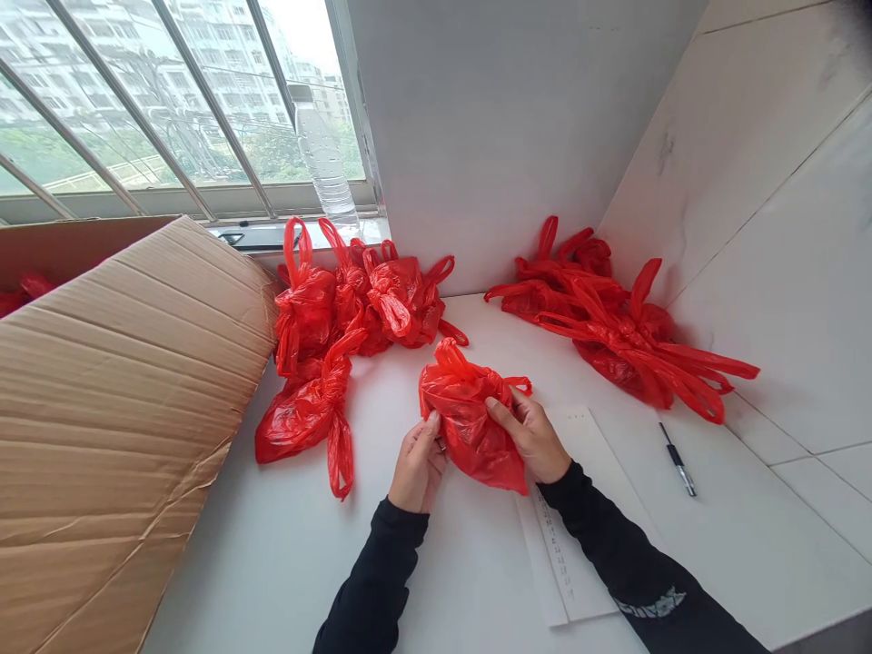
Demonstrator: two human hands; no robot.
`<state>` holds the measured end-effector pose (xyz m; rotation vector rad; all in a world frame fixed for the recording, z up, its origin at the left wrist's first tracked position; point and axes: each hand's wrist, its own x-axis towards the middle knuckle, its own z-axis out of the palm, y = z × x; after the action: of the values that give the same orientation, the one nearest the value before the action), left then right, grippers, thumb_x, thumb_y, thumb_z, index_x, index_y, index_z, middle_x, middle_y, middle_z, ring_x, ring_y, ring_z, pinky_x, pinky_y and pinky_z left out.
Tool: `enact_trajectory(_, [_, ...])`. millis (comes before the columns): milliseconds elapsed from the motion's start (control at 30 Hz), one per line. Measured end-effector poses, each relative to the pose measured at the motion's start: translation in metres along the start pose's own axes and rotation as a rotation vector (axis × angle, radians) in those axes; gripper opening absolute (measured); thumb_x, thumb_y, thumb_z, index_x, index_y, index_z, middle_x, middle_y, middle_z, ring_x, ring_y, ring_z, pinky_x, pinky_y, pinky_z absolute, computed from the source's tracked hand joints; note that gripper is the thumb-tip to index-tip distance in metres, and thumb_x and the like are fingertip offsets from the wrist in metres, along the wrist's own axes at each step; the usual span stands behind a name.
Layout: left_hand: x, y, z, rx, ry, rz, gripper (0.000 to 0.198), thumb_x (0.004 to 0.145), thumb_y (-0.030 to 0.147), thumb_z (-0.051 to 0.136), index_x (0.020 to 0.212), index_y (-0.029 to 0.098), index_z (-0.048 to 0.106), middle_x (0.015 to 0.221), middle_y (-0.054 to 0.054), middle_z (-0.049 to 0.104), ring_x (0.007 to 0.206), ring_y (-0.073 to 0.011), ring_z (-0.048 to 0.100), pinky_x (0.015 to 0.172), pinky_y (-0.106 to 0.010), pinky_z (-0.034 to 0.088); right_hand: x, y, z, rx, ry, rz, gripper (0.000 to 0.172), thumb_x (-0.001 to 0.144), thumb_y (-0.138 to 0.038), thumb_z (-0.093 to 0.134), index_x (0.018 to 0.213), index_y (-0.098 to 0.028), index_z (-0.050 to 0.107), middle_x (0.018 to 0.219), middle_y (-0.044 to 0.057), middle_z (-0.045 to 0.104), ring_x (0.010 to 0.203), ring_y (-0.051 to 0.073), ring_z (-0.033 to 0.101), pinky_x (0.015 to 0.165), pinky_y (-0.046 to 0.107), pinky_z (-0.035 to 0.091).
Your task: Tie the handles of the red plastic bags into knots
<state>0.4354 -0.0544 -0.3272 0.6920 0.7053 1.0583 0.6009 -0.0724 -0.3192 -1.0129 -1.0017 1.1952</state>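
Note:
Between my two hands is a red plastic bag (470,422), filled and knotted, its handle loops sticking up at the top. My left hand (419,461) grips its lower left side, thumb on the front. On its right side, my right hand (528,431) pinches the plastic with the thumb in front and the fingers behind. The bag's contents are hidden. Under my right forearm lies a sheet of paper (576,581) with a handwritten column on it. To the left of my left hand, a similar tied red bag (296,422) rests on the white table.
A large cardboard box (123,409) fills the left, with red plastic inside. Several knotted red bags (395,295) stand by the window; another pile (613,327) lies against the tiled wall. A pen (679,463) lies right of the paper. A plastic bottle (325,163) stands on the sill.

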Motion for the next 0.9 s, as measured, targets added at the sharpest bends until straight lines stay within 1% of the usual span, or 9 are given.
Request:
enact_trajectory(100, [-0.002, 0.001, 0.003, -0.011, -0.024, -0.006, 0.040, 0.080, 0.049, 0.072, 0.101, 0.015, 0.070, 0.103, -0.011, 0.073, 0.104, -0.0286, 0.066, 0.087, -0.038, 0.054, 0.000, 0.000, 0.000, -0.010, 0.011, -0.007, 0.029, 0.082, -0.049, 0.072, 0.095, -0.022, 0.067, 0.094, 0.003, 0.070, 0.088, 0.024, 0.065, 0.085, 0.037, 0.053])
enact_trajectory(200, [-0.003, -0.001, 0.005, 0.047, -0.103, 0.012, 0.042, 0.079, 0.036, 0.076, 0.114, 0.017, 0.067, 0.112, -0.011, 0.071, 0.107, -0.0283, 0.064, 0.089, -0.038, 0.052, -0.001, 0.000, -0.001, -0.016, 0.034, -0.017, 0.030, 0.082, -0.048, 0.072, 0.095, -0.021, 0.066, 0.094, 0.003, 0.070, 0.088, 0.023, 0.064, 0.085, 0.036, 0.052])
enact_trajectory(300, [-0.002, -0.004, 0.003, 0.109, -0.118, 0.041, 0.036, 0.074, 0.025, 0.079, 0.107, 0.016, 0.067, 0.107, -0.010, 0.071, 0.101, -0.0262, 0.065, 0.084, -0.036, 0.052, -0.001, 0.000, -0.002, -0.038, 0.070, -0.034, 0.029, 0.084, -0.047, 0.070, 0.095, -0.021, 0.066, 0.092, 0.003, 0.069, 0.086, 0.022, 0.063, 0.083, 0.035, 0.051])
enact_trajectory(467, [0.003, -0.008, -0.005, 0.112, -0.042, 0.102, 0.032, 0.071, 0.017, 0.076, 0.102, 0.018, 0.068, 0.094, -0.004, 0.070, 0.088, -0.0216, 0.064, 0.079, -0.033, 0.051, -0.002, -0.003, 0.002, -0.098, 0.095, -0.093, 0.028, 0.091, -0.048, 0.061, 0.101, -0.022, 0.063, 0.096, 0.002, 0.066, 0.093, 0.022, 0.060, 0.088, 0.033, 0.048])
enact_trajectory(567, [0.002, -0.006, -0.007, 0.095, -0.026, 0.108, 0.034, 0.071, 0.019, 0.075, 0.105, 0.019, 0.069, 0.099, -0.005, 0.071, 0.095, -0.0240, 0.065, 0.085, -0.035, 0.051, -0.003, -0.005, 0.005, -0.150, 0.060, -0.116, 0.029, 0.091, -0.048, 0.060, 0.104, -0.022, 0.061, 0.097, 0.002, 0.065, 0.092, 0.021, 0.059, 0.087, 0.033, 0.047])
enact_trajectory(667, [0.000, -0.003, -0.003, 0.090, -0.009, 0.115, 0.031, 0.072, 0.025, 0.078, 0.102, 0.019, 0.070, 0.102, -0.007, 0.072, 0.102, -0.0266, 0.065, 0.091, -0.037, 0.049, -0.004, -0.003, 0.004, -0.239, 0.064, -0.097, 0.029, 0.091, -0.049, 0.061, 0.089, -0.020, 0.060, 0.083, 0.000, 0.060, 0.079, 0.018, 0.054, 0.075, 0.030, 0.045])
enact_trajectory(767, [-0.001, -0.002, 0.001, 0.092, 0.025, 0.129, 0.033, 0.071, 0.028, 0.080, 0.101, 0.018, 0.070, 0.099, -0.007, 0.073, 0.103, -0.0277, 0.066, 0.092, -0.038, 0.049, -0.004, -0.001, 0.002, -0.237, 0.074, -0.079, 0.032, 0.092, -0.050, 0.058, 0.081, -0.020, 0.057, 0.075, -0.002, 0.052, 0.071, 0.016, 0.048, 0.067, 0.028, 0.041])
enact_trajectory(833, [-0.001, -0.002, 0.002, 0.086, 0.049, 0.136, 0.036, 0.072, 0.030, 0.081, 0.104, 0.017, 0.070, 0.099, -0.007, 0.074, 0.103, -0.0288, 0.067, 0.092, -0.039, 0.050, -0.005, -0.002, 0.002, -0.206, 0.062, -0.073, 0.032, 0.093, -0.050, 0.056, 0.080, -0.020, 0.056, 0.074, -0.002, 0.052, 0.070, 0.016, 0.048, 0.066, 0.028, 0.041])
enact_trajectory(900, [0.000, -0.002, 0.001, 0.080, 0.076, 0.153, 0.036, 0.072, 0.031, 0.080, 0.103, 0.016, 0.070, 0.100, -0.009, 0.074, 0.104, -0.0295, 0.067, 0.092, -0.039, 0.050, -0.006, -0.004, 0.003, -0.175, 0.019, -0.064, 0.029, 0.093, -0.049, 0.057, 0.086, -0.020, 0.059, 0.080, -0.001, 0.057, 0.076, 0.017, 0.054, 0.071, 0.029, 0.045])
